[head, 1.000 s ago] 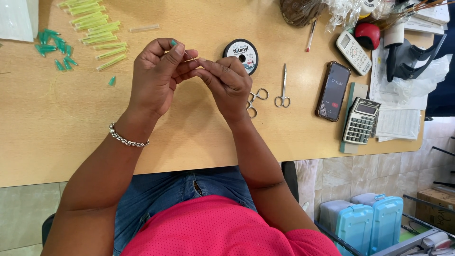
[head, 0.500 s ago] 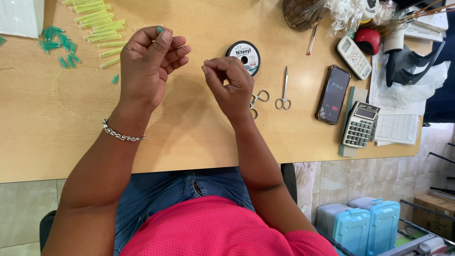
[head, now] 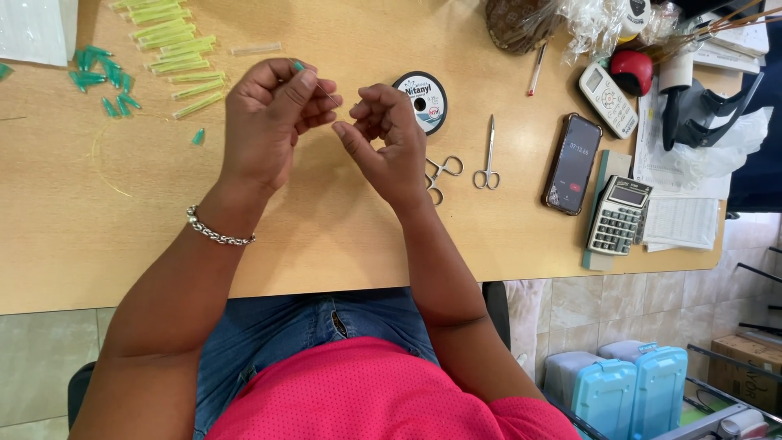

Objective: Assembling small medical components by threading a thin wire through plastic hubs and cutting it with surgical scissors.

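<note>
My left hand (head: 269, 122) is raised over the wooden table (head: 122, 220), fingers curled, pinching a small green tube piece (head: 299, 67) at the fingertips. A thin clear line (head: 332, 99) runs from it toward my right hand (head: 387, 143), whose fingers are closed on the line's other end. The hands are a few centimetres apart. A black spool of line (head: 421, 101) lies just behind my right hand. Green cone-shaped pieces (head: 98, 69) and pale yellow-green tubes (head: 175, 49) lie at the far left.
Small forceps (head: 438, 175) and scissors (head: 488, 156) lie right of my hands. Further right are a phone (head: 572, 163), a calculator (head: 619, 215), a remote (head: 607, 99), papers (head: 684, 220) and a black holder (head: 700, 106). Blue cases (head: 607, 391) stand on the floor.
My hands were touching a second ago, pulled apart with the left hand lifting the green piece, and now sit slightly closer again with the line between them.
</note>
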